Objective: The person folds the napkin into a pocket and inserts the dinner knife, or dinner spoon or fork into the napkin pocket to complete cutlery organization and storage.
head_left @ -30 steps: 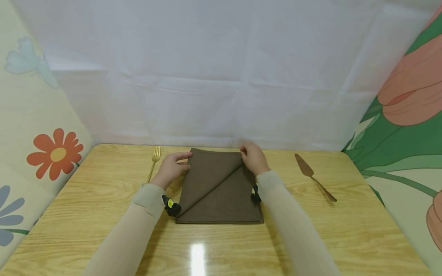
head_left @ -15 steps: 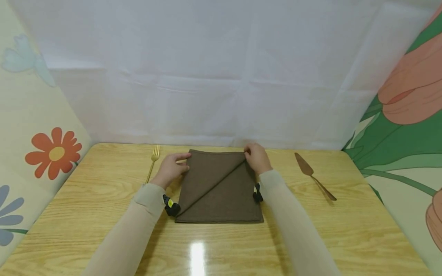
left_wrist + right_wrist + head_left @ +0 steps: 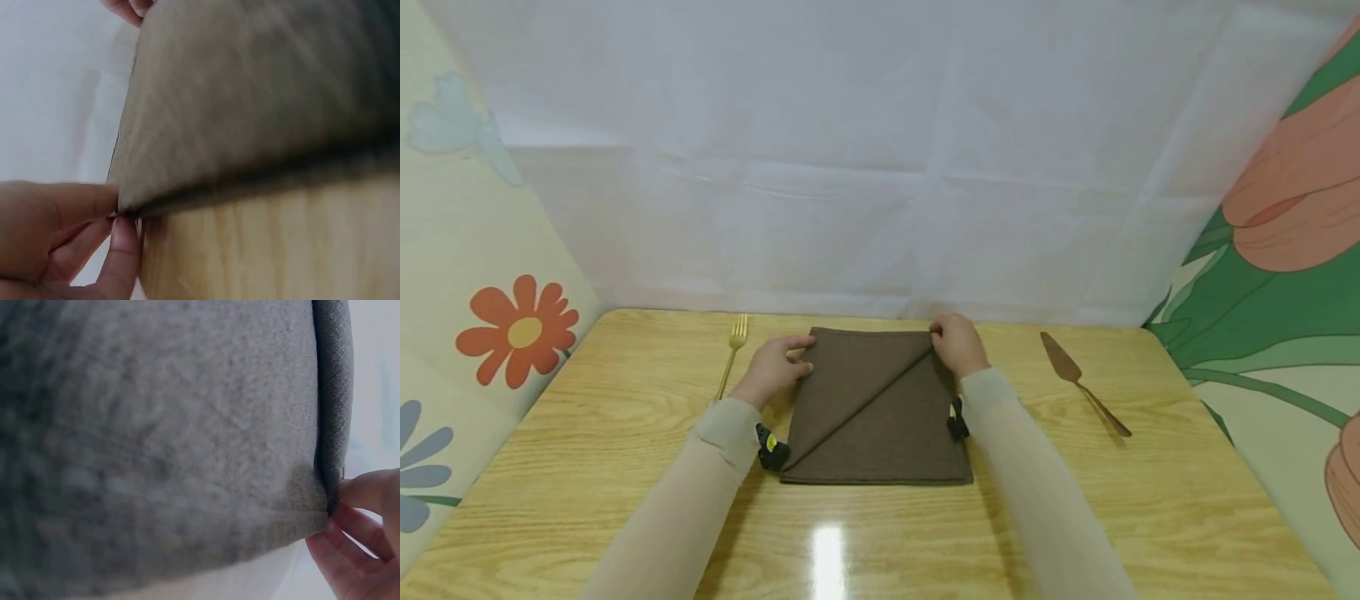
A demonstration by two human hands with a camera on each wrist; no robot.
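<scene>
A brown cloth napkin (image 3: 880, 408) lies as a square on the table, a diagonal fold running across its top from lower left to upper right. At its far left corner my left hand (image 3: 772, 367) pinches the edge between thumb and index finger; the left wrist view shows these fingertips (image 3: 124, 236) at the cloth's corner. My right hand (image 3: 958, 343) pinches the far right corner, where the diagonal fold ends. Up close in the right wrist view, thumb and fingers (image 3: 337, 550) meet on that corner beside a rolled-looking folded edge (image 3: 334, 394).
A gold fork (image 3: 733, 354) lies left of the napkin, partly behind my left wrist. To the right rests a copper-brown cake server (image 3: 1078, 379). White sheeting (image 3: 880, 167) hangs along the wooden table's (image 3: 1150, 500) far edge, with flower-painted panels (image 3: 512, 333) at both sides.
Over the last second my right hand has shifted slightly right, drawing the napkin's folded corner out toward the far right. My left hand has stayed at the far left corner.
</scene>
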